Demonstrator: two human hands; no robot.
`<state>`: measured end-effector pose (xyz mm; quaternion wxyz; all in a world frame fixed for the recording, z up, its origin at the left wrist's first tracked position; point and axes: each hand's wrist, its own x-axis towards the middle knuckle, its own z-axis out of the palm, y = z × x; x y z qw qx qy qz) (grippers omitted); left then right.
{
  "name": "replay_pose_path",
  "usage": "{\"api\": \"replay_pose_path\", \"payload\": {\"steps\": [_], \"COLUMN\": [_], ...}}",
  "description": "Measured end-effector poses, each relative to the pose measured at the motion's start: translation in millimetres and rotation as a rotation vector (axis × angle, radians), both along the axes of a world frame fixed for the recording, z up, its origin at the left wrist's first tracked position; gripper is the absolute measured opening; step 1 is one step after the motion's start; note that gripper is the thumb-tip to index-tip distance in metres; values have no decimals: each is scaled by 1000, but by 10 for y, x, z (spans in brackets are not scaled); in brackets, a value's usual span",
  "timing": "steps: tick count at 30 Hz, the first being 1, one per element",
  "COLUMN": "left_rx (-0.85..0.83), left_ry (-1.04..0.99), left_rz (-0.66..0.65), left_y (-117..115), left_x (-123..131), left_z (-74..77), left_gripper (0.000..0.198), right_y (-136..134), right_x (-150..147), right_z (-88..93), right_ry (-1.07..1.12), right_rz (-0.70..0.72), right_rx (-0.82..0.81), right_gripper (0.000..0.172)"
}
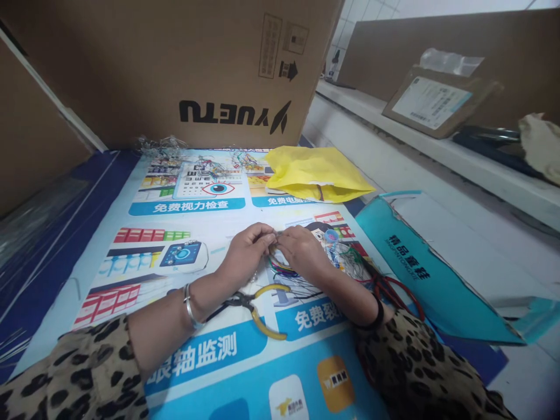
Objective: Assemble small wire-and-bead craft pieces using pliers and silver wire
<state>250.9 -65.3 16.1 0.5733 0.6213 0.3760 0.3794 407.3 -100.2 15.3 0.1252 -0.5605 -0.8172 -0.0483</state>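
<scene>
My left hand [247, 251] and my right hand [304, 252] meet over a printed poster [184, 233] that covers the table. Both are pinched together on a small bundle of thin coloured wires [280, 265]; what exactly the fingertips grip is too small to see. More loose wires [354, 259] lie tangled just right of my right hand. Pliers with yellow handles [262, 309] rest on the poster below my hands, between my forearms. I wear leopard-print sleeves, a metal bangle on the left wrist and a dark band on the right.
A big cardboard box [175, 64] stands at the back, with a pile of small clear parts [161, 146] at its foot. A yellow plastic bag [312, 172] lies behind my hands. A teal bag [433, 280] lies to the right. A white ledge [437, 146] carries a package.
</scene>
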Motion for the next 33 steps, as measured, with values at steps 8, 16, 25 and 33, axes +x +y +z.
{"api": "replay_pose_path", "payload": {"steps": [8, 16, 25, 33], "left_rx": [-7, 35, 40, 59], "left_ry": [-6, 34, 85, 42], "left_rz": [-11, -19, -38, -41], "left_y": [-1, -3, -15, -44], "left_x": [13, 6, 1, 2], "left_z": [-2, -6, 5, 41], "left_gripper": [9, 10, 12, 8], "right_y": [63, -47, -27, -2], "right_x": [-2, -68, -20, 62], "right_z": [-40, 127, 118, 154], "right_ry": [-68, -184, 21, 1167], "right_rz": [6, -39, -73, -171], "right_rx": [-6, -111, -81, -277], "right_gripper": [23, 18, 12, 8]}}
